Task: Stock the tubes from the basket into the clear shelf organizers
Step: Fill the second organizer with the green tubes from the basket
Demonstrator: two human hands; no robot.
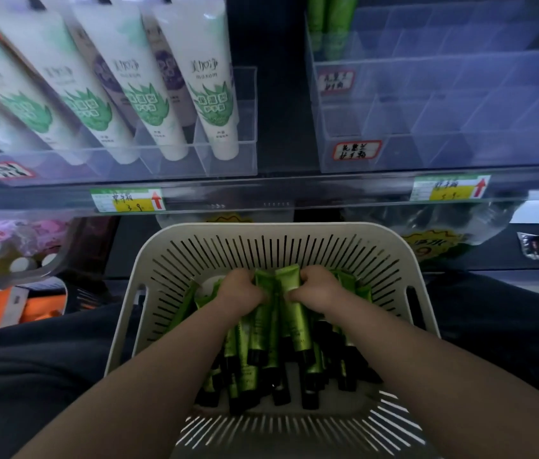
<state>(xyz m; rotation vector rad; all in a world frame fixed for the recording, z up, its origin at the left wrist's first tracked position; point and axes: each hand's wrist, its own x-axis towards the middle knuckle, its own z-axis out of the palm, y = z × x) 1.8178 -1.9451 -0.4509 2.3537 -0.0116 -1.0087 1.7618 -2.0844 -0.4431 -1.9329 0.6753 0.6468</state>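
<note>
- Your left grip (pixel 240 291) is curled round a bunch of green tubes (pixel 298 329), close to their crimped ends.
- Your right grip (pixel 316 288), just beside the left, is curled round the same bunch.
- Below both grips, more of these tubes lie heaped in the white slotted basket (pixel 268 228), black caps toward you.
- Up and beyond the right grip stands a clear organizer (pixel 460 94), with shelved green tubes (pixel 327 24) at its upper left.
- Up and beyond the left grip, a second organizer (pixel 228 160) holds white tubes (pixel 202 94).
</note>
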